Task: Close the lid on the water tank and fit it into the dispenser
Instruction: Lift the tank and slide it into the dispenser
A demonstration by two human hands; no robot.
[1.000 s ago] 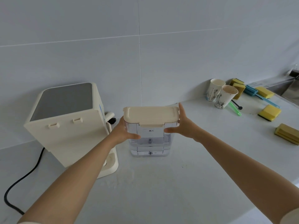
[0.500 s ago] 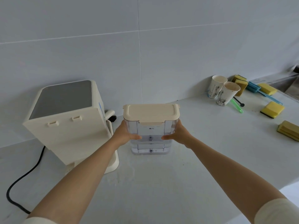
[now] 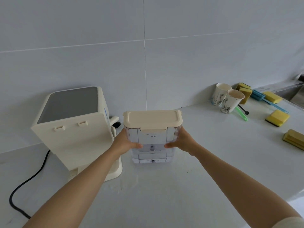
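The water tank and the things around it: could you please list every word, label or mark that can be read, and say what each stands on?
"最大": on the clear front wall of the water tank, between two short dashes, just under the lid.
Blue mark on the side of the dispenser: too narrow to read.
Print on the two paper cups: drawn patterns with a little lettering, too small to read.

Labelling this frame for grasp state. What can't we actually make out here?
- Head view: both palms hidden behind the water tank, so contact of left hand and right hand is only partly shown.
- Dispenser docking slot faces away.
- Power cord runs off the bottom edge.
- Tank marking too small to read.
- Sink cropped at right.
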